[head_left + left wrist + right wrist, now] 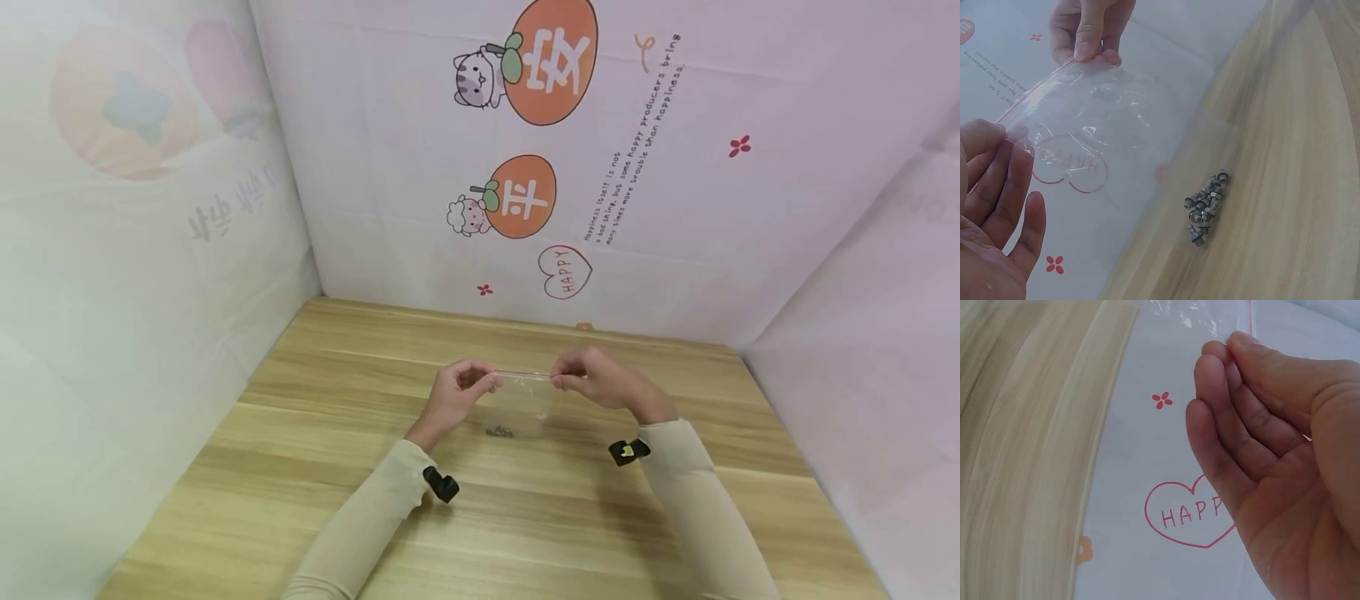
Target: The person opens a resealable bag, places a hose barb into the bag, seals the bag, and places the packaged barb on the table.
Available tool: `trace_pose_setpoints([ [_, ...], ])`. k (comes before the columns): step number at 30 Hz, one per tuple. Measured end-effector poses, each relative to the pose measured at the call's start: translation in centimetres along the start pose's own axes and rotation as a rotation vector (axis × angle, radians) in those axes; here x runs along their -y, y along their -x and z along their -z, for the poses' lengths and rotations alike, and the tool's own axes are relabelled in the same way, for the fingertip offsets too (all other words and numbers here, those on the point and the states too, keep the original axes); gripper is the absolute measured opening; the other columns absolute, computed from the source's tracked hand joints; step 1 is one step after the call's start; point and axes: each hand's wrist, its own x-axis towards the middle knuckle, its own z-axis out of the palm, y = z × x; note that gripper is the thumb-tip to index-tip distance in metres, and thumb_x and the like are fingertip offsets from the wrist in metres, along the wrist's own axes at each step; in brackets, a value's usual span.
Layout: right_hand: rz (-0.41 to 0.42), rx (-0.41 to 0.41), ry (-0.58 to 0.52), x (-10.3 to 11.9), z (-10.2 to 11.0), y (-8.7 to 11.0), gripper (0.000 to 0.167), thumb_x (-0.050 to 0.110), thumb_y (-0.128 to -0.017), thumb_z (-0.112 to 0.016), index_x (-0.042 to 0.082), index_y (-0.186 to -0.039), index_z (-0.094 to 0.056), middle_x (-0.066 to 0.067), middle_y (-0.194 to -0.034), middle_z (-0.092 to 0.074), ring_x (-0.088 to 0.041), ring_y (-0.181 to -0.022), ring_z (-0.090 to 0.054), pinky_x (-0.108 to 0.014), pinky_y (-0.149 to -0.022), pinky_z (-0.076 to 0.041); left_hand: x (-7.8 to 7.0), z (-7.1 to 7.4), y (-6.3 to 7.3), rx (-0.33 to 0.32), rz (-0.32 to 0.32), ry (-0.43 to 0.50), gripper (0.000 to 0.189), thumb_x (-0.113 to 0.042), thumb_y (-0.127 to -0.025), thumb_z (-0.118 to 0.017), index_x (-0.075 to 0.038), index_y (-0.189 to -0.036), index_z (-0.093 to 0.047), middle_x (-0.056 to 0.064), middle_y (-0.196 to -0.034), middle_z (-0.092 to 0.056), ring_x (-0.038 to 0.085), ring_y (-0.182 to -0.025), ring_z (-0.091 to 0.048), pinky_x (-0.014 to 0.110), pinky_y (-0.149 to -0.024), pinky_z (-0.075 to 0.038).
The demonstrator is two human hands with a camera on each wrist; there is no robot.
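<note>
A clear zip-lock bag (pixel 523 404) with a red line along its top edge hangs between both hands. My left hand (pixel 456 393) pinches one top corner between thumb and forefinger. At the opposite top corner, my right hand (pixel 596 377) pinches the bag between thumb and fingertip. Several small grey metal screws or bolts (pixel 1206 207) lie heaped at the bag's bottom; their exact kind is hard to tell. In the right wrist view only a strip of the bag (pixel 1200 315) shows, above the right hand (pixel 1272 444).
Beneath the bag is a wood-grain table (pixel 517 525). White printed cloth (pixel 405 150) rises behind it, and pale cloth walls (pixel 135 317) stand at the left and right. Each sleeve carries a black wrist camera strap (pixel 441 484).
</note>
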Motion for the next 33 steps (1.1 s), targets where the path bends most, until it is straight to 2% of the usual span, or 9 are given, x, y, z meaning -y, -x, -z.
trace_pose_setpoints([
  [4, 0.013, -0.028, -0.01, 0.1, -0.3, -0.4, 0.009, 0.016, -0.101, -0.071, 0.009, -0.102, -0.077, 0.002, -0.09, -0.077, -0.019, -0.083, -0.073, -0.033, -0.079, -0.061, 0.1, 0.2, 0.1, 0.005, -0.006, 0.014, 0.018, -0.024, -0.102, -0.072, -0.007, -0.106, -0.075, 0.019, -0.1, -0.077, 0.041, -0.091, -0.072, 0.056, -0.079, -0.061],
  [9, 0.031, -0.003, 0.007, 1.2, -0.7, -1.7, 0.012, 0.025, -0.102, -0.072, 0.014, -0.103, -0.078, 0.0, -0.095, -0.081, -0.013, -0.088, -0.075, -0.038, -0.083, -0.061, 0.2, 0.3, 0.0, -0.007, -0.008, 0.027, 0.018, -0.023, -0.102, -0.072, -0.005, -0.106, -0.075, 0.024, -0.1, -0.076, 0.045, -0.09, -0.07, 0.05, -0.076, -0.061],
  [12, 0.05, 0.024, 0.012, 1.7, -1.2, -2.9, 0.013, 0.026, -0.102, -0.071, 0.015, -0.104, -0.078, -0.005, -0.099, -0.081, -0.008, -0.089, -0.074, -0.037, -0.087, -0.062, 0.1, 0.4, 0.0, -0.009, -0.01, 0.031, 0.018, -0.021, -0.102, -0.072, -0.004, -0.107, -0.075, 0.024, -0.099, -0.076, 0.039, -0.088, -0.072, 0.049, -0.077, -0.062],
  [14, 0.066, 0.037, 0.008, 2.0, -1.7, -3.5, 0.017, 0.026, -0.103, -0.071, 0.012, -0.106, -0.079, -0.006, -0.1, -0.081, -0.007, -0.088, -0.073, -0.036, -0.088, -0.062, 0.1, 0.3, 0.0, -0.006, -0.013, 0.038, 0.017, -0.019, -0.102, -0.072, -0.003, -0.107, -0.074, 0.024, -0.099, -0.076, 0.03, -0.086, -0.073, 0.051, -0.078, -0.062],
  [17, 0.074, 0.042, -0.009, 2.5, -2.1, -4.3, 0.019, 0.024, -0.103, -0.07, 0.008, -0.106, -0.079, -0.009, -0.097, -0.081, -0.013, -0.083, -0.072, -0.031, -0.08, -0.061, 0.0, 0.2, 0.0, 0.005, -0.022, 0.043, 0.016, -0.016, -0.102, -0.071, -0.001, -0.106, -0.074, 0.024, -0.099, -0.077, 0.018, -0.084, -0.072, 0.051, -0.078, -0.062],
  [19, 0.076, 0.04, -0.02, 2.9, -2.3, -4.7, 0.019, 0.023, -0.103, -0.07, 0.007, -0.105, -0.079, -0.011, -0.094, -0.08, -0.017, -0.079, -0.071, -0.028, -0.073, -0.059, 0.0, 0.1, -0.1, 0.011, -0.028, 0.044, 0.015, -0.016, -0.102, -0.071, -0.002, -0.106, -0.074, 0.022, -0.099, -0.077, 0.016, -0.084, -0.072, 0.05, -0.077, -0.062],
  [22, 0.082, 0.038, -0.028, 3.3, -2.4, -5.2, 0.019, 0.022, -0.103, -0.07, 0.005, -0.104, -0.079, -0.013, -0.092, -0.08, -0.018, -0.073, -0.067, -0.024, -0.065, -0.055, 0.0, 0.2, -0.1, 0.018, -0.032, 0.038, 0.017, -0.02, -0.102, -0.071, -0.004, -0.106, -0.075, 0.016, -0.098, -0.078, 0.026, -0.086, -0.073, 0.052, -0.077, -0.062],
  [26, 0.095, 0.038, -0.012, 3.7, -2.4, -5.7, 0.017, 0.021, -0.104, -0.069, 0.008, -0.101, -0.079, -0.007, -0.087, -0.078, -0.009, -0.067, -0.057, -0.023, -0.061, -0.05, -0.1, 0.3, -0.3, 0.02, -0.038, 0.028, 0.018, -0.024, -0.103, -0.071, -0.007, -0.106, -0.075, 0.011, -0.096, -0.078, 0.037, -0.088, -0.072, 0.059, -0.079, -0.06],
  [33, 0.076, 0.062, -0.014, 3.8, -2.5, -5.6, 0.01, 0.019, -0.103, -0.07, 0.016, -0.096, -0.076, 0.006, -0.084, -0.073, -0.011, -0.072, -0.064, -0.025, -0.067, -0.057, -0.4, 0.3, -0.2, 0.04, 0.007, -0.02, 0.018, -0.026, -0.104, -0.069, -0.009, -0.108, -0.073, 0.009, -0.1, -0.077, 0.034, -0.092, -0.072, 0.059, -0.081, -0.06],
])
